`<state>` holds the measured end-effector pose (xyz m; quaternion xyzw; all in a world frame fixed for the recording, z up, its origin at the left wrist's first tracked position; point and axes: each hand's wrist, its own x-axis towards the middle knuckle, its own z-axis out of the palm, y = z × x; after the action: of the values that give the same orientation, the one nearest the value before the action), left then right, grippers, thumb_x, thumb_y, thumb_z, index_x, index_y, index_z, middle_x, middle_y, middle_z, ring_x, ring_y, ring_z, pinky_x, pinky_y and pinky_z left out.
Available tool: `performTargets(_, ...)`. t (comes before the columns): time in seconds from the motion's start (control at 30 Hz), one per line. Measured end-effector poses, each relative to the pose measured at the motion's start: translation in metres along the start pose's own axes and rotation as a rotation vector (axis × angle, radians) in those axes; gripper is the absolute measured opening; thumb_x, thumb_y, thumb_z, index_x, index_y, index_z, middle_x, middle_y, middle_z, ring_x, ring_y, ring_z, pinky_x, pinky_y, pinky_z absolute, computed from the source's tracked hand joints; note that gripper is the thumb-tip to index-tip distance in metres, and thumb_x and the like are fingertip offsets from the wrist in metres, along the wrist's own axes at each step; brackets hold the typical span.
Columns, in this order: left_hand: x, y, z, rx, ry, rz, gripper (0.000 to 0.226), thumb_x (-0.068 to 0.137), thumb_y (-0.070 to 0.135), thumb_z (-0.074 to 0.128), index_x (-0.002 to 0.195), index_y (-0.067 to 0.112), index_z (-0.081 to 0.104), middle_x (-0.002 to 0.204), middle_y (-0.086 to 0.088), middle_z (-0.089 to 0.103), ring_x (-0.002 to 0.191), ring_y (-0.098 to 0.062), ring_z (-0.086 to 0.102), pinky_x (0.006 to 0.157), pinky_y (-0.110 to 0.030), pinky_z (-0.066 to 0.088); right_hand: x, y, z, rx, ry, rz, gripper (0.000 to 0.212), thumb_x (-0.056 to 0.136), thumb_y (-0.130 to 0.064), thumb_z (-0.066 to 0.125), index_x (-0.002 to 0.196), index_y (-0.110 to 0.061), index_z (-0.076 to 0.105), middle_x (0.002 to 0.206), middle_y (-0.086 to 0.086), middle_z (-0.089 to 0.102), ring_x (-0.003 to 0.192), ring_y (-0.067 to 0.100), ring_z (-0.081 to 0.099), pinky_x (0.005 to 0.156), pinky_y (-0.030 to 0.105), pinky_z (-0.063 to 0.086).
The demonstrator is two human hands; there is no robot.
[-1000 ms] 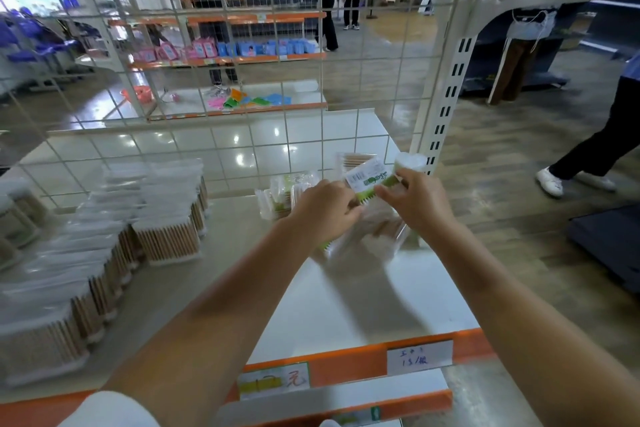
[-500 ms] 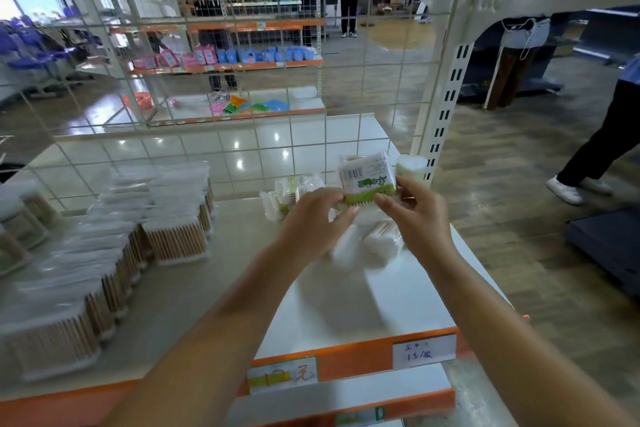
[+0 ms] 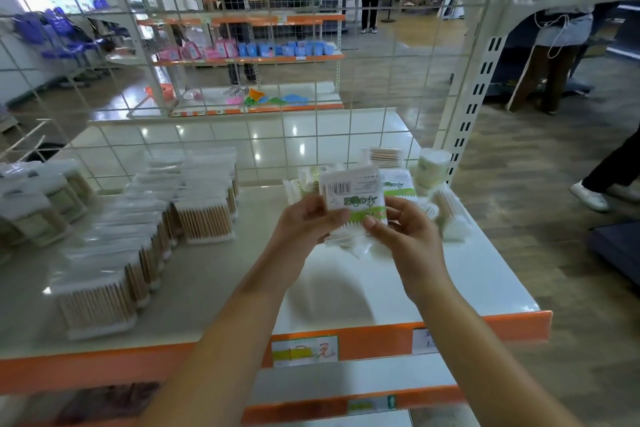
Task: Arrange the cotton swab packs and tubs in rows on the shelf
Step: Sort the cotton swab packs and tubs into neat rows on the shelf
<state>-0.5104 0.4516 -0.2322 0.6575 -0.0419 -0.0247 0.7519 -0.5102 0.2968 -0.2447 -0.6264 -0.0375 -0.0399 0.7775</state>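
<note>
1. Above the shelf (image 3: 398, 288) at mid-right, both hands hold one cotton swab pack (image 3: 353, 192) clear of the surface; half a second ago it sat lower and further back, near the loose pile.
2. Left hand (image 3: 308, 225) pinches the pack's left edge, right hand (image 3: 405, 236) pinches its lower right edge with thumb on the front; both are grasping the pack, neither is free.
3. Change: pack lifted out of the pile and its label face turned toward the camera, barcode now readable. Judgement: it is picked and being oriented, not yet placed in a row.
4. Orientation: the printed text reads upside down, green band at the bottom edge, barcode upper left. Long axis runs roughly left-right, tilted slightly down toward the right.
5. Loose pile (image 3: 446, 215) of unsorted packs lies just behind and right of the hands, with a round tub (image 3: 433, 166) by the upright.
6. Finished rows of wooden-stick packs (image 3: 204, 218) stand on the left, well apart; right half probably still needs its rows.
</note>
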Motion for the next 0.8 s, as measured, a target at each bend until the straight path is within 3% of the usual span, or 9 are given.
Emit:
performTargets(0.1,-0.005,-0.002,-0.002,-0.023,0.025,0.017,0.03,0.075,0.01,0.066,0.105,0.008,0.065,0.105,-0.009,0.07,0.1,-0.025,0.066,0.089,-0.038,0.052,-0.001,0.001,0.003,0.004,-0.015,0.003,0.034,0.075,0.004,0.068,0.106,-0.008,0.061,0.097,0.013,0.067,0.083,0.02,0.064,0.073,0.027,0.054)
performTargets(0.27,-0.008,0.0,-0.006,0.037,0.052,0.053,0.026,0.08,-0.001,0.063,0.102,0.012,0.067,0.101,-0.007,0.072,0.098,-0.022,0.067,0.087,-0.03,0.053,0.0,0.003,0.0,-0.068,-0.091,0.05,0.039,0.075,0.003,0.069,0.108,-0.015,0.059,0.09,0.01,0.065,0.075,0.011,0.063,0.067,0.022,0.051)
performTargets(0.43,-0.006,0.009,-0.019,0.154,0.035,0.078,0.029,0.076,-0.006,0.066,0.094,0.017,0.069,0.089,0.003,0.074,0.086,-0.012,0.069,0.076,-0.019,0.052,-0.003,0.008,-0.004,-0.18,-0.11,-0.001,0.054,0.074,0.001,0.072,0.115,-0.027,0.051,0.101,0.004,0.061,0.092,0.017,0.059,0.079,0.031,0.052)
performTargets(0.6,-0.004,0.017,-0.028,0.156,0.018,0.086,0.042,0.068,-0.009,0.071,0.103,0.014,0.066,0.085,0.002,0.071,0.079,-0.012,0.068,0.073,-0.024,0.055,-0.008,0.007,-0.003,-0.206,-0.161,-0.031,0.058,0.067,-0.023,0.08,0.118,-0.03,0.053,0.108,0.004,0.061,0.098,0.017,0.061,0.082,0.033,0.053)
performTargets(0.7,-0.006,0.018,-0.03,0.242,-0.014,0.106,0.043,0.066,-0.003,0.075,0.097,0.025,0.065,0.094,-0.002,0.07,0.085,-0.017,0.069,0.075,-0.03,0.057,-0.009,0.005,-0.003,-0.213,-0.193,-0.013,0.055,0.066,-0.03,0.081,0.114,-0.033,0.055,0.098,-0.004,0.063,0.092,0.01,0.061,0.083,0.031,0.052)
performTargets(0.8,-0.008,0.016,-0.029,0.268,-0.078,0.09,0.045,0.067,-0.002,0.075,0.095,0.031,0.063,0.09,0.006,0.071,0.083,-0.015,0.07,0.073,-0.029,0.057,-0.01,0.006,-0.002,-0.15,-0.265,0.019,0.042,0.064,-0.023,0.074,0.104,-0.028,0.063,0.084,-0.004,0.066,0.084,0.017,0.061,0.078,0.031,0.052)
